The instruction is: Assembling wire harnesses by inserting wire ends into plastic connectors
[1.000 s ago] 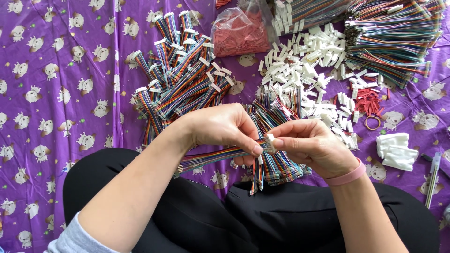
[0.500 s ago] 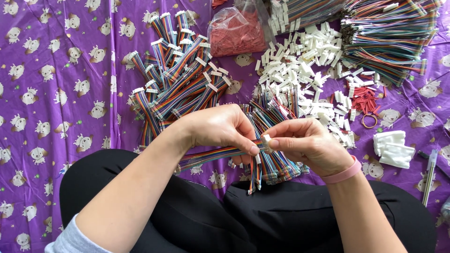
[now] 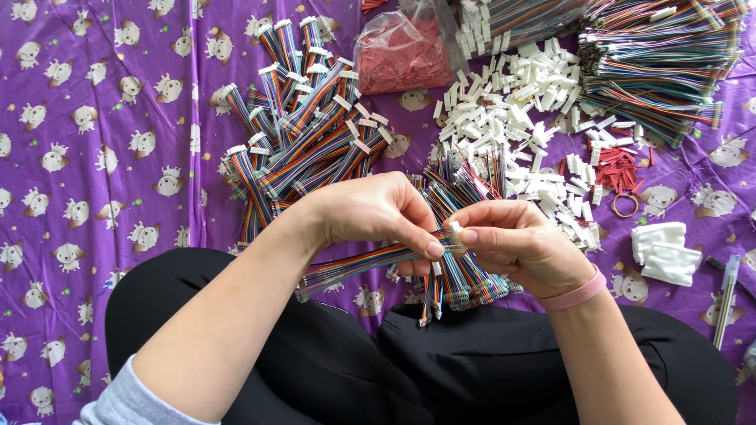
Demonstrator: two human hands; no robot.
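My left hand (image 3: 378, 216) pinches the end of a flat rainbow ribbon cable (image 3: 354, 264) that trails left over my black-clad lap. Meeting it at the cable's tip, my right hand (image 3: 516, 244), with a pink band on the wrist, pinches a small white connector (image 3: 454, 227). Under both hands lies a bundle of loose coloured cables (image 3: 465, 275).
A pile of finished ribbon cables with white ends (image 3: 295, 130) lies at the upper left on a purple patterned cloth (image 3: 87, 157). White connectors (image 3: 512, 126) are heaped at centre right, with a clear bag of red parts (image 3: 402, 55), wire bundles (image 3: 654, 63), white blocks (image 3: 665, 252) and a pen (image 3: 724, 299).
My hands stay together at the cable's end with only small finger shifts. The view has tilted slightly.
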